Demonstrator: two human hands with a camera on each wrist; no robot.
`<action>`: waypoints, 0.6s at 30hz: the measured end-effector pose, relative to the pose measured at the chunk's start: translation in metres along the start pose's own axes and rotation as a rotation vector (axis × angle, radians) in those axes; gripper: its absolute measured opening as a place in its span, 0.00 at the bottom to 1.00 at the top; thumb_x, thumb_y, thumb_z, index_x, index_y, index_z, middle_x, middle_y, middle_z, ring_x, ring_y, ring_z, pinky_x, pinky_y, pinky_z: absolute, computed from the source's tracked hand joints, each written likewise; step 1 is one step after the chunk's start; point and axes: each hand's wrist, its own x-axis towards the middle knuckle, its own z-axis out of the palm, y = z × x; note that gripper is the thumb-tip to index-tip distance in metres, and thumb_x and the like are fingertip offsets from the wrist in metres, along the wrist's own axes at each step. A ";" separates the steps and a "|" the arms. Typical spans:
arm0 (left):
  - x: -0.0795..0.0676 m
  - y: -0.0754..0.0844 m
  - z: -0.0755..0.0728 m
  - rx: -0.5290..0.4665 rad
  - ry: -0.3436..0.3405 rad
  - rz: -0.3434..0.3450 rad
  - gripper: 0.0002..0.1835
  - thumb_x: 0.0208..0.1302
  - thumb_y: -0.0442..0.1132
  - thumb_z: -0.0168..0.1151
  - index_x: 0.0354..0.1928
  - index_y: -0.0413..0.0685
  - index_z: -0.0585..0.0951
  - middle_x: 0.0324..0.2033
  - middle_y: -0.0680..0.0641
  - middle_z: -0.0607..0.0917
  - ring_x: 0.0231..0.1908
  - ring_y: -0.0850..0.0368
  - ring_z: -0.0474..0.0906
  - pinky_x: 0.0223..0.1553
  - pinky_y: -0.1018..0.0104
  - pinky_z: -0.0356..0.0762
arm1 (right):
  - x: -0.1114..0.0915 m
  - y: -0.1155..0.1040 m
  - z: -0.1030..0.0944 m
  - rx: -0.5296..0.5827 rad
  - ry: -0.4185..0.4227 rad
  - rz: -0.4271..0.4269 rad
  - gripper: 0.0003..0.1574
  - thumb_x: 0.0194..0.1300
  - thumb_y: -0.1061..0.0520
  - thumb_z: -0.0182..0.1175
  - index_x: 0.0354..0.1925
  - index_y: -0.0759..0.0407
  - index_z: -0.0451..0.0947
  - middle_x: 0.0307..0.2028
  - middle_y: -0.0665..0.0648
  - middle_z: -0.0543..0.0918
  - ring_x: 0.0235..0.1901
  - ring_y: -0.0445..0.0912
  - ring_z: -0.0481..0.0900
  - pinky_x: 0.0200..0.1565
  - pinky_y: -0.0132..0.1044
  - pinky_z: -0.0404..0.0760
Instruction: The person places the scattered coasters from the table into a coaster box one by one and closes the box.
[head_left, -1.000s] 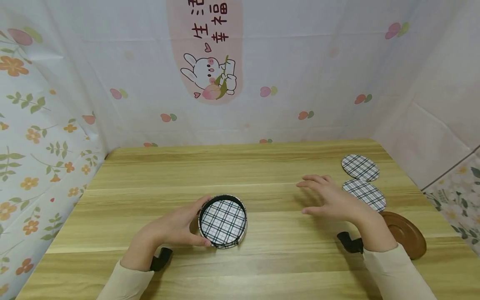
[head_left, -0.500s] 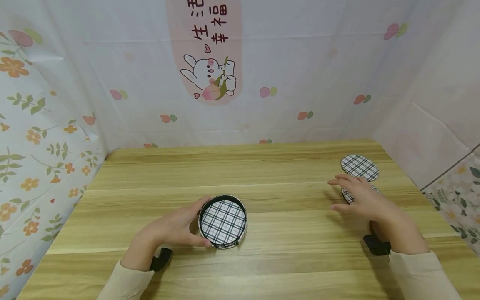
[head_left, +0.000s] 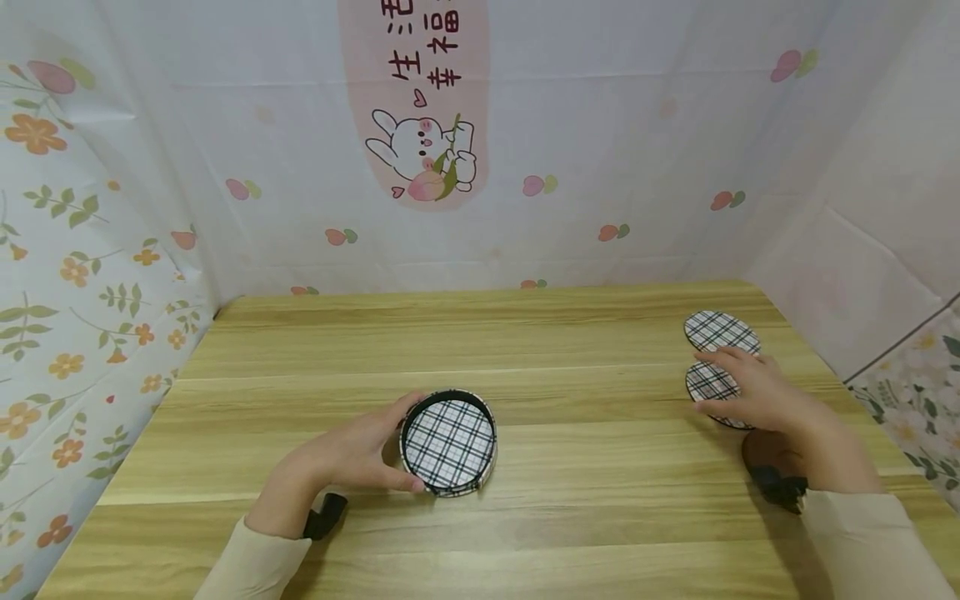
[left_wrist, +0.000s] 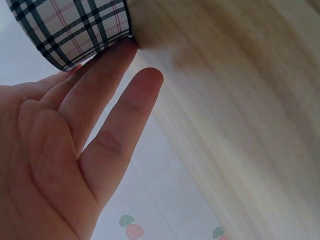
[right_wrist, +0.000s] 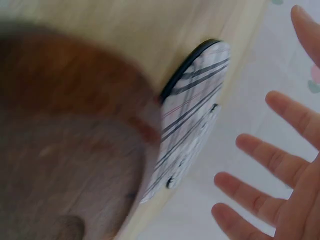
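right hand (head_left: 767, 396), fingers apart, has moved over the nearer plaid coaster (head_left: 707, 384), holding nothing yet; left hand (head_left: 348, 454) grips the round box (head_left: 452, 444).

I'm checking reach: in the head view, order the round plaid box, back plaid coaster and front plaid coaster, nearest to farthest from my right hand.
1. Front plaid coaster, partly hidden by right hand.
2. Back plaid coaster, beyond it.
3. Round plaid box, to the left.

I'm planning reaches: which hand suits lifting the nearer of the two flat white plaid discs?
Likely the right hand, empty and close to that disc; the left hand holds the round, black-lined plaid box.
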 end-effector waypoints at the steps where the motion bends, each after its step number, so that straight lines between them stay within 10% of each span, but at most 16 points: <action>1: 0.000 0.000 0.000 0.001 0.000 0.000 0.62 0.49 0.64 0.74 0.78 0.45 0.51 0.73 0.40 0.64 0.71 0.41 0.64 0.69 0.40 0.64 | 0.000 0.002 0.000 -0.005 -0.015 0.020 0.51 0.57 0.43 0.71 0.67 0.70 0.64 0.64 0.83 0.62 0.61 0.78 0.60 0.56 0.75 0.57; 18: 0.000 0.001 0.000 0.004 -0.003 -0.015 0.62 0.48 0.63 0.75 0.78 0.46 0.51 0.72 0.41 0.66 0.70 0.41 0.65 0.68 0.40 0.65 | -0.001 0.024 0.000 -0.028 -0.147 0.102 0.58 0.55 0.40 0.71 0.68 0.73 0.59 0.62 0.88 0.61 0.58 0.83 0.62 0.50 0.78 0.64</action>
